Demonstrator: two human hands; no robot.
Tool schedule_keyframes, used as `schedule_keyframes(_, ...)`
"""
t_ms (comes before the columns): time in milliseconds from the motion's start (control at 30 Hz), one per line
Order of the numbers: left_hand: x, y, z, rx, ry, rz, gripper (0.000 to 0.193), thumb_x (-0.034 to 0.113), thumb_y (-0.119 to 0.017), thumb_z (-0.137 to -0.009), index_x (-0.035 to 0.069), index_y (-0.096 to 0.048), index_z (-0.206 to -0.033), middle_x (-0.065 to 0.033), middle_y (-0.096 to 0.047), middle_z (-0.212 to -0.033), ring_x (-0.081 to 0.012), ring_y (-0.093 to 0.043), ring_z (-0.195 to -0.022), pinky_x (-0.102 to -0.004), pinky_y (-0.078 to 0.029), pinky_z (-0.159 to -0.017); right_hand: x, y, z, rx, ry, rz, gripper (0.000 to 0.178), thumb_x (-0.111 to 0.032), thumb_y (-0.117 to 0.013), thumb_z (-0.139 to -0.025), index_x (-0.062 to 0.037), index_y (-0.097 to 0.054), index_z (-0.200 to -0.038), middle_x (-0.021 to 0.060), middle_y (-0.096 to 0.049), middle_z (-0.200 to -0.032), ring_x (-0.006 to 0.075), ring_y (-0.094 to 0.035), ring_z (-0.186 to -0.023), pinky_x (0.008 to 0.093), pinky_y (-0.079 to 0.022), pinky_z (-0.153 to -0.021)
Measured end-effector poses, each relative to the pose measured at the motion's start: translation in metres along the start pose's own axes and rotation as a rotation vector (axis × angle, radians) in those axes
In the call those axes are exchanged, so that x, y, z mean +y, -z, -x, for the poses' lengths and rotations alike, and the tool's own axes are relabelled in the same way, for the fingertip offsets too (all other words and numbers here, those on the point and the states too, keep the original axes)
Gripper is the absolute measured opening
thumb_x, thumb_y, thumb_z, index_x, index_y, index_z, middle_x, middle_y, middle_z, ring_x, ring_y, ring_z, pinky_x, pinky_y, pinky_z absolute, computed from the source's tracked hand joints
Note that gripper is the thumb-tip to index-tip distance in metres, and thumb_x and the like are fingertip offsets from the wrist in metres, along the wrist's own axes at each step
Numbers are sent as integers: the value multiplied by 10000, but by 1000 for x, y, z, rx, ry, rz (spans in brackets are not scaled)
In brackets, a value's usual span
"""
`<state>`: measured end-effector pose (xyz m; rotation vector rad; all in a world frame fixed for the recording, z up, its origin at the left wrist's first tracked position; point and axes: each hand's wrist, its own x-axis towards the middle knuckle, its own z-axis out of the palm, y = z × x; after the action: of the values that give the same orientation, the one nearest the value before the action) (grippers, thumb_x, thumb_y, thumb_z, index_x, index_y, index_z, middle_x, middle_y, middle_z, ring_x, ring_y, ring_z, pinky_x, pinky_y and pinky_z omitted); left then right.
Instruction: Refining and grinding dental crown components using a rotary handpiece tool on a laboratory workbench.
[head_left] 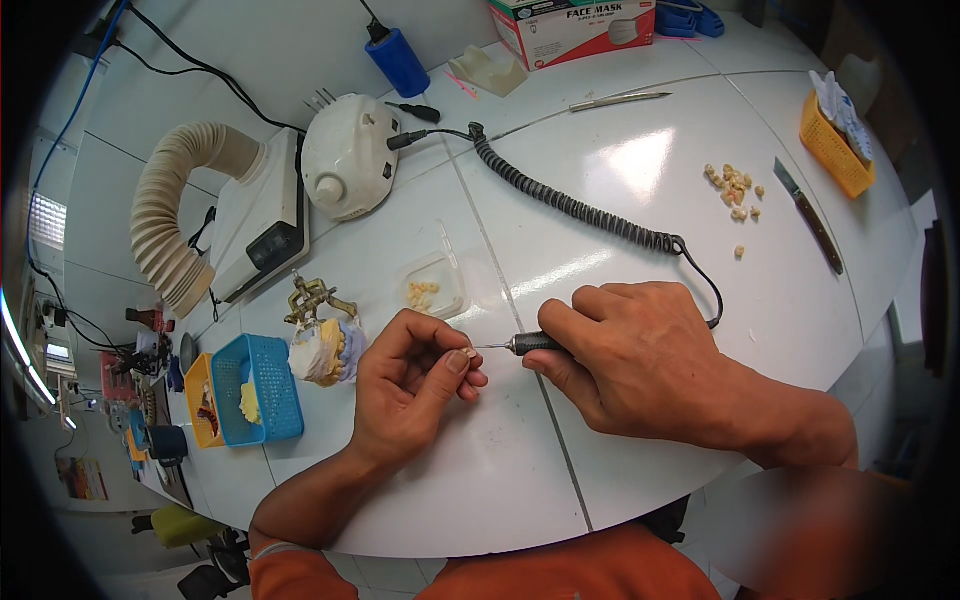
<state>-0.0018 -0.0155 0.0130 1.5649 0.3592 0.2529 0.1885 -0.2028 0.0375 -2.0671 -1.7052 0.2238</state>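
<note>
At the left of my view a ribbed beige hose curves down beside a flat white box. Below it, a yellow basket stands beside a blue basket, which has a pale yellow lump in it. Next I find a brass-coloured articulator with a dental cast in white, yellow and violet, and above that a white control unit with a knob. My left hand is curled, thumb and fingers pinching a small tooth-like piece, just below an open clear box that has yellowish bits inside. To its right, my right hand is closed around a dark handpiece, whose thin metal bit points left at the piece; whether the tip touches, I can't tell. A black coiled cord stretches above that hand. Farther right I see loose yellowish pieces on the white table, then a dark-handled knife, with a yellow-orange tray above it.
</note>
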Motion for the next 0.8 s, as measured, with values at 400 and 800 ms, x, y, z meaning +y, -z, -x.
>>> schedule_keyframes(400,-2,-3,0,31,-15,-6,121,16,-648,-1074,-8,-612,-1187,-127,-697,-1063,-174,-745,-937,-278,-619,-782,0,2,-1,-19,18,-3,356,-360,-654,-1064,-28,-698,-942,135,-678,-701,301,-701,-608,411,-510,-506)
schedule_keyframes(800,-4,-3,-2,21,-59,22,114,-43,-657,-1049,-6,-617,-1149,-134,-663,-1102,-186,-754,-969,-276,-637,-788,-1,1,0,-7,18,6,356,-363,-642,-1072,-33,-700,-950,128,-673,-700,298,-698,-621,423,-516,-536)
